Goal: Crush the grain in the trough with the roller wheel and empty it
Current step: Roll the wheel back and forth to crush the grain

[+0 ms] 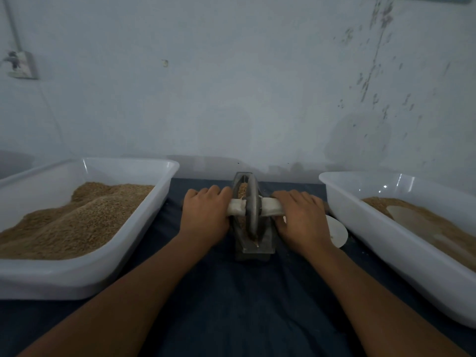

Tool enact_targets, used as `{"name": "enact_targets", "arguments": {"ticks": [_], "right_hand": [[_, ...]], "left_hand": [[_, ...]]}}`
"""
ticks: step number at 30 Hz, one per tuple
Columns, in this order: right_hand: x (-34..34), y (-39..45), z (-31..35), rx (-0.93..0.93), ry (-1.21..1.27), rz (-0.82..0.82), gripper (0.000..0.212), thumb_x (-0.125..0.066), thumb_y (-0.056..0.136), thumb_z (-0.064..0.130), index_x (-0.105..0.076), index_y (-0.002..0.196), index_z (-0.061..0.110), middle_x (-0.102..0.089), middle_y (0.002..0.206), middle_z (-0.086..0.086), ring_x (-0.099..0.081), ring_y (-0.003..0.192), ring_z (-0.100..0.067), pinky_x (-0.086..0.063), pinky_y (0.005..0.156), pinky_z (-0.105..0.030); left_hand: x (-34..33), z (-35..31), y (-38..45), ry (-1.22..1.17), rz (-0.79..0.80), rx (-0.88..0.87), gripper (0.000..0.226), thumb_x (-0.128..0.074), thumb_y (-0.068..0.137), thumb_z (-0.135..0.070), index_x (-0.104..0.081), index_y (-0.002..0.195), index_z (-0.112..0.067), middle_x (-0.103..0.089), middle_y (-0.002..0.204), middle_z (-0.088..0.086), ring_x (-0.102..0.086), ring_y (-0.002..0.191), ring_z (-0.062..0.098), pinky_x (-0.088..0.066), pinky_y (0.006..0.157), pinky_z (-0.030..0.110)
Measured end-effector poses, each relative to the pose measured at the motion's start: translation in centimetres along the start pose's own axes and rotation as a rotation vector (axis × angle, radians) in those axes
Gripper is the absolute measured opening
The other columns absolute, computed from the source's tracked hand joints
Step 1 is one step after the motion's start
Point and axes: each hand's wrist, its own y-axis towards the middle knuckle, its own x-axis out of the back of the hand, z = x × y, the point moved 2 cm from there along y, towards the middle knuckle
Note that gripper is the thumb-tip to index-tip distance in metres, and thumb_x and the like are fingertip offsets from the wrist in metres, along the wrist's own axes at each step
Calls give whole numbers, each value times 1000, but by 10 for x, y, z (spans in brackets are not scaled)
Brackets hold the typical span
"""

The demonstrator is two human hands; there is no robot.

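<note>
Roller wheel (252,205) stands upright in the trough (253,247), over grain (242,189). Left hand (204,215) and right hand (300,220) each clamp a grip on the axle handle (268,207), either side of the wheel.

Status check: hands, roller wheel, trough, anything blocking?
Left hand and right hand grip the handle. Roller wheel upright in trough, grain inside. Nothing blocking.

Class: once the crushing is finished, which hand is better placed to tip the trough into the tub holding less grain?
Probably the right hand: the less-filled tub lies beside it, right of the trough.
</note>
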Motion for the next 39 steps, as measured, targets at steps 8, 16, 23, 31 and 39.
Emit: {"name": "enact_targets", "arguments": {"ticks": [8, 16, 23, 31, 39], "right_hand": [[-12, 10, -6, -25, -72, 60, 26, -61, 83, 30, -51, 107, 34, -55, 94, 7, -51, 88, -20, -28, 76, -35], [-27, 33, -12, -48, -107, 177, 24, -60, 85, 36, -47, 104, 31, -57, 98, 6, -52, 91, -20, -34, 80, -37], [-31, 53, -15, -48, -140, 284, 33, -64, 83, 36, -46, 110, 32, -58, 104, 3, -54, 95, -24, -33, 78, -39], [-35, 51, -16, -61, -136, 229, 33, -63, 82, 34, -48, 112, 33, -57, 101, 4, -54, 93, -24, -32, 76, -39], [-28, 34, -12, -55, -110, 139, 24, -55, 88, 43, -49, 110, 36, -55, 104, 9, -50, 95, -17, -35, 85, -37]], "left_hand": [[-6, -2, 11, 73, 42, 11, 36, -65, 72, -31, -31, 83, -29, -56, 80, -6, -57, 71, 19, -24, 64, 33], [-18, 3, 30, 77, 120, 37, 24, -61, 81, -30, -42, 96, -27, -59, 90, -4, -60, 82, 22, -31, 70, 36], [-29, 8, 39, 37, 134, 43, 26, -62, 81, -31, -45, 101, -26, -62, 94, -2, -62, 86, 22, -28, 69, 36], [-29, 7, 41, 37, 122, 61, 27, -63, 81, -26, -45, 101, -27, -61, 94, -3, -60, 84, 21, -29, 69, 36], [-23, 2, 21, 28, 68, 55, 30, -64, 76, -27, -41, 95, -27, -56, 88, -3, -56, 78, 21, -28, 67, 35]]}}
